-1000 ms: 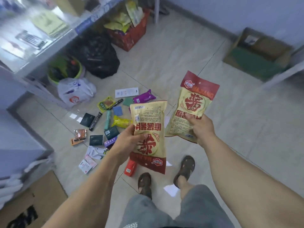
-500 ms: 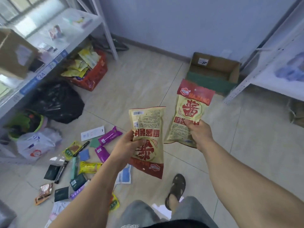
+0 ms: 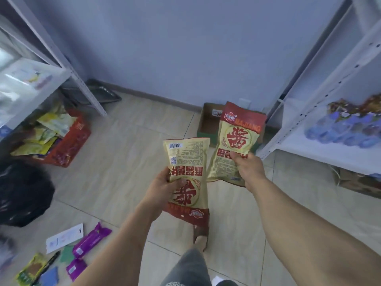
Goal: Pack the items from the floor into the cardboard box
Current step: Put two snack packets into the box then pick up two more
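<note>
A person's grey trouser leg (image 3: 186, 269) and a foot in a brown sandal (image 3: 201, 234) stand on a beige tiled floor (image 3: 115, 162); to the left, small items lie scattered on the tiles, among them two purple wrappers (image 3: 90, 240), a white card (image 3: 65, 238), a dark pen (image 3: 50, 260) and a yellow-green packet (image 3: 32, 269); two bare forearms reach forward from below; the left hand (image 3: 162, 188) grips a yellow and red sauce packet (image 3: 188, 168) held upside down, its fingers curled behind it and the thumb pressed on the front; the right hand (image 3: 246, 168) pinches a second matching sauce packet (image 3: 237, 141) near its lower edge, upright, with "MAJIANG" printed across the red top; the two packets hang just beside each other in the air; behind the right-hand packet, an open cardboard box (image 3: 208, 120) sits on the floor against the blue-grey wall (image 3: 185, 48), partly hidden; a black bag (image 3: 22, 193) and a red crate (image 3: 68, 141) of yellow packets sit at left under a white metal shelf (image 3: 41, 73); another white shelf unit (image 3: 329, 100) stands at right.
</note>
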